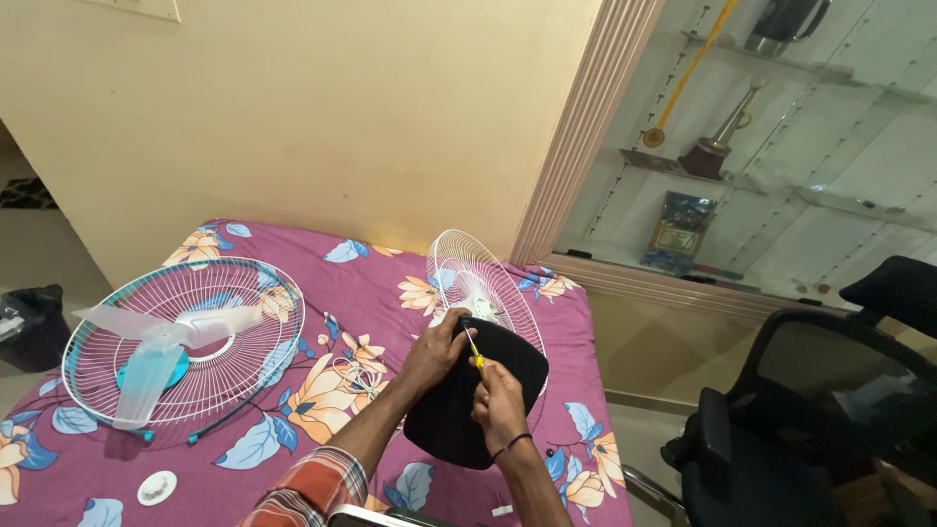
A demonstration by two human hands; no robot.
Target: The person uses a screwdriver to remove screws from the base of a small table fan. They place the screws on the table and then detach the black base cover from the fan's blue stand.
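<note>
The left hand point(434, 353) is steadying the black rounded plastic fan base point(488, 390), which is lying on the purple floral bedsheet point(322, 283). The right hand point(500, 400) is holding a yellow-handled screwdriver point(473, 347) against it. A white wire fan guard point(181, 337) with translucent blades point(156, 351) is lying to the left.

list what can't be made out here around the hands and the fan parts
- Head view: the screwdriver tip is too small to see where it meets the black fan base.
- The right hand covers the handle's lower end.
- The left hand covers part of the base's edge.
- The rear grille hides the motor behind.
</note>
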